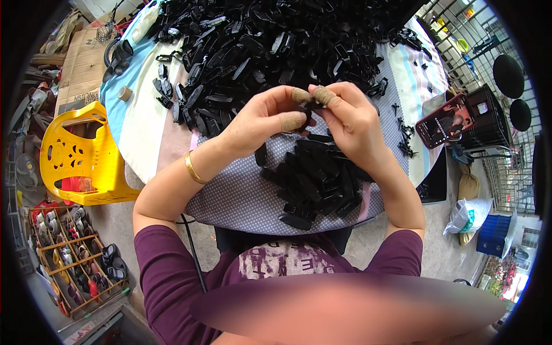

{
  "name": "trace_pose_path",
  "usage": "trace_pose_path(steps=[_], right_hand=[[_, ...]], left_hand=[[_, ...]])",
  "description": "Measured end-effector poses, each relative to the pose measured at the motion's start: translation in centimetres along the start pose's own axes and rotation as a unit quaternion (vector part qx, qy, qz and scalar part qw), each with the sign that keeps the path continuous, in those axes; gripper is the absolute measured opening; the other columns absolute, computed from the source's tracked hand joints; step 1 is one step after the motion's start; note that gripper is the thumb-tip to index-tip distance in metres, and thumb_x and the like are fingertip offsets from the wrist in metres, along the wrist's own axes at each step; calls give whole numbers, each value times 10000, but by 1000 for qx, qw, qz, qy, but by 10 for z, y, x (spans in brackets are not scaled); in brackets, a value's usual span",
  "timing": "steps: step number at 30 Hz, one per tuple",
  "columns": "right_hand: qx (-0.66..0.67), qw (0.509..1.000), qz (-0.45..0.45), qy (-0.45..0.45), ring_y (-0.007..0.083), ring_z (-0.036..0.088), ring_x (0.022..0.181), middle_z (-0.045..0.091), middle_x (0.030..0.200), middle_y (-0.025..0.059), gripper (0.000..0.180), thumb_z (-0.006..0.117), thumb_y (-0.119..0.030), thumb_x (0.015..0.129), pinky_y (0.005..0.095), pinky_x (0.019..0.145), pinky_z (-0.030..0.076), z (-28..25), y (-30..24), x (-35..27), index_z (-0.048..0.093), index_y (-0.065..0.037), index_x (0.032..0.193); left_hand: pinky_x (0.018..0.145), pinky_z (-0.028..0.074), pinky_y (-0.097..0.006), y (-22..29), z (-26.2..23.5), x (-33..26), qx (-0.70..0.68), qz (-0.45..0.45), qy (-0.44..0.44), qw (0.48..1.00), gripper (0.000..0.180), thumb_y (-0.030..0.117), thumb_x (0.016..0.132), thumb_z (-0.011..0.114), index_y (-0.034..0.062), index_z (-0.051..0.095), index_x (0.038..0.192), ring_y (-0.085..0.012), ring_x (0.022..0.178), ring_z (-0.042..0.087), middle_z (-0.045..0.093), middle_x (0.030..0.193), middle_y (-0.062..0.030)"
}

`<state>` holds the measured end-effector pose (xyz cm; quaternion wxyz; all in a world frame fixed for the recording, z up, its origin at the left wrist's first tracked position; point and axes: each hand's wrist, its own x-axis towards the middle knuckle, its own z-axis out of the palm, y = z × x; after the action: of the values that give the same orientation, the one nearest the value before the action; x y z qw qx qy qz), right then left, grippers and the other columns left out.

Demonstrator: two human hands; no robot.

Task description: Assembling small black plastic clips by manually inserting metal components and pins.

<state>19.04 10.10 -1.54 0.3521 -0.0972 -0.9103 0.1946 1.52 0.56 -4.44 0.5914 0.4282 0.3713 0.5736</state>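
Both hands meet above the worktop, pinching one small black clip between them. The left hand grips it with taped thumb and forefinger; the right hand closes on it from the other side, fingertips also taped. Just below lies a small heap of black clips; a far larger pile covers the worktop beyond. A phone rests at the right edge.

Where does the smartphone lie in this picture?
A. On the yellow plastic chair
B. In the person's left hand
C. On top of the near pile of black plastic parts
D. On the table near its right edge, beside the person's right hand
D: the smartphone lies on the table near its right edge, to the right of the right hand, apart from the piles of black parts.
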Motion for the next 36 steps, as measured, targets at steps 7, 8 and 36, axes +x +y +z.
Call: trace_pose_path(steps=[7, 8, 36], right_hand=[[76, 997, 19, 27, 182, 601, 886, 609, 1004, 94, 257, 654, 2, 772, 259, 779, 486, 1, 27, 0, 649, -8, 1029], [244, 965, 99, 5, 168, 606, 908, 618, 1013, 91, 229, 636, -25, 815, 256, 800, 491, 3, 32, -3, 641, -7, 1043], [189, 963, 190, 38, 48, 590, 642, 658, 783, 27, 179, 604, -74, 862, 177, 538, 472, 12, 0, -10, 644, 25, 1006]], left_hand=[[846, 532, -342, 1, 3, 0, 15, 9, -8, 1000, 341, 9, 868, 542, -29, 476, 1200, -217, 1014, 606, 589, 1045, -100], [855, 530, -344, 0, 2, 1, 9, 34, 15, 999, 344, 8, 869, 543, -31, 474, 1203, -214, 1016, 604, 592, 1041, -102], [820, 467, -213, -1, -1, -2, 65, 51, 122, 989, 349, 15, 806, 658, 12, 592, 1149, -80, 888, 569, 628, 981, -25]])
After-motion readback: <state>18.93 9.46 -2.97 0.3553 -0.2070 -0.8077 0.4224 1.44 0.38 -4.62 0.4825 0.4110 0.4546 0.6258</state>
